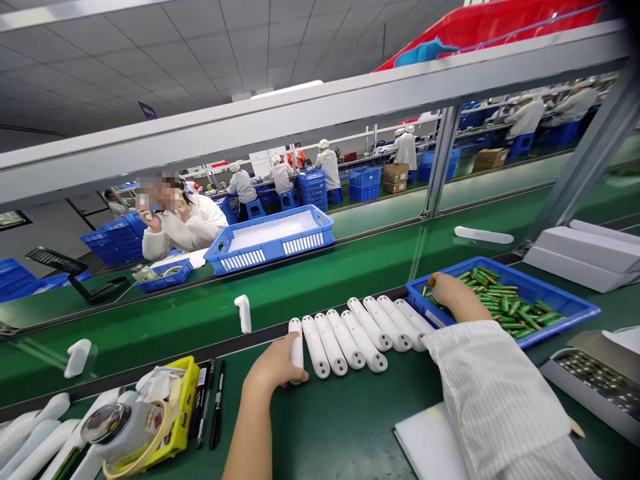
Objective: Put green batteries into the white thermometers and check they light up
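Observation:
My left hand (276, 365) is closed round the leftmost white tube (296, 341) of a row of several white plastic tubes (360, 333) lying side by side on the green bench. My right hand (453, 293), in a white sleeve, reaches into a blue tray (575, 303) of green batteries (505, 303); its fingers curl down among the batteries, and what they grip is hidden.
A green conveyor belt (350, 273) carries white parts (243, 312) and a blue basket (273, 241). A yellow box (170, 413), pens (216, 407) and more white tubes lie at left. White boxes (585, 253) and a grey tray (595, 380) sit right. A person sits across the belt.

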Tool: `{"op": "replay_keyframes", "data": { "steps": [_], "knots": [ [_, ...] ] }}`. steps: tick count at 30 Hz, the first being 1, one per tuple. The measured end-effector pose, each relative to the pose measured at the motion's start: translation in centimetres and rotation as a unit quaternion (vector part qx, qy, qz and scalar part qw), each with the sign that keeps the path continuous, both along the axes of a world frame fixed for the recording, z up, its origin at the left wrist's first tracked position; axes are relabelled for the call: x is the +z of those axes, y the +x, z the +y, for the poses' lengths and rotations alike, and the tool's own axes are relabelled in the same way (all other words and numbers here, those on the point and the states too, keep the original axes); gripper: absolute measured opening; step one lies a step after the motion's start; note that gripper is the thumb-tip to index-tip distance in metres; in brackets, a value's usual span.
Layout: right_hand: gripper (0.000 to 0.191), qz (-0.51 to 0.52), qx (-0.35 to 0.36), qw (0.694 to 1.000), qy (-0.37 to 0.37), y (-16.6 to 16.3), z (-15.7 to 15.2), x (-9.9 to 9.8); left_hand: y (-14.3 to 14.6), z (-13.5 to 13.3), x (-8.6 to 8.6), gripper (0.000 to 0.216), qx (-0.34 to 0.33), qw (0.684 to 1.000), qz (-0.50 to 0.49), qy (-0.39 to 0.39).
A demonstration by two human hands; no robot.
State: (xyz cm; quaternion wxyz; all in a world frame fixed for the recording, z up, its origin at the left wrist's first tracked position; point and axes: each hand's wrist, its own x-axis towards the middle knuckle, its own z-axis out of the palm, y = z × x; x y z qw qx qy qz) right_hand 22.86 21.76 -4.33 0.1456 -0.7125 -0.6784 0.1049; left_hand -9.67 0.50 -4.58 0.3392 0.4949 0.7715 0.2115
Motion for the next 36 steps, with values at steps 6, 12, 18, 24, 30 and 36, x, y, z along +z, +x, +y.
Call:
{"op": "replay_keyframes", "data": {
  "steps": [6,12,18,24,30,36],
  "knots": [
    [0.028,0.051,0.023,0.998,0.039,-1.7,-2.7,5.4,-3.0,-0.3,2.1,0.065,0.129,0.978,0.080,0.141],
    [0.025,0.270,0.198,0.930,0.152,-7.8,-9.4,8.7,-1.4,-0.8,5.1,0.052,0.190,0.793,-0.282,0.505],
    [0.016,0.458,0.453,0.764,0.038,-13.0,-18.1,9.7,1.4,-1.9,7.7,0.028,0.153,0.553,-0.625,0.529],
    [0.021,0.333,0.600,0.716,0.128,-14.7,-21.7,8.4,2.9,-3.2,9.1,0.034,0.135,0.507,-0.672,0.522],
    [0.025,0.359,0.535,0.764,-0.025,-15.6,-21.8,7.1,3.5,-3.8,9.2,0.023,0.039,0.552,-0.636,0.538],
    [0.017,0.420,0.540,0.722,-0.100,-15.5,-20.9,7.0,3.6,-4.0,9.4,0.025,0.042,0.538,-0.642,0.544]
  ]
}}
